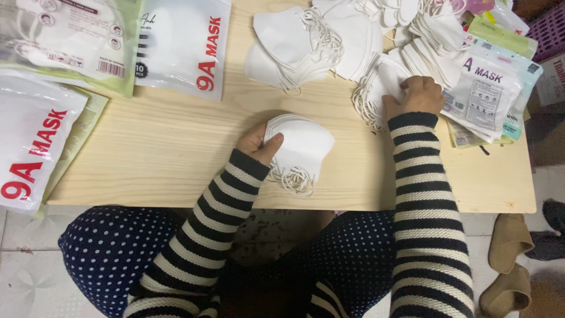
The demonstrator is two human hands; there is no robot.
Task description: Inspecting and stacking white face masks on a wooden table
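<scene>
A pale wooden table carries loose white masks, a held stack, and mask packets.

Left hand: fingers curled, thumb pressed forward, closed in a grip; forearm in striped sleeve angled up from lower left. Right hand: knuckles up, fingers bent down and pinching; forearm in striped sleeve extended nearly straight ahead, reaching farther out.

Head camera, looking straight down from above your lap

You see one view only, worn on your head and aimed steeply down at the low wooden table, close enough that your striped sleeves fill the near edge. The table's far side runs out of the top, your knees and the tiled floor sit nearest.
</scene>
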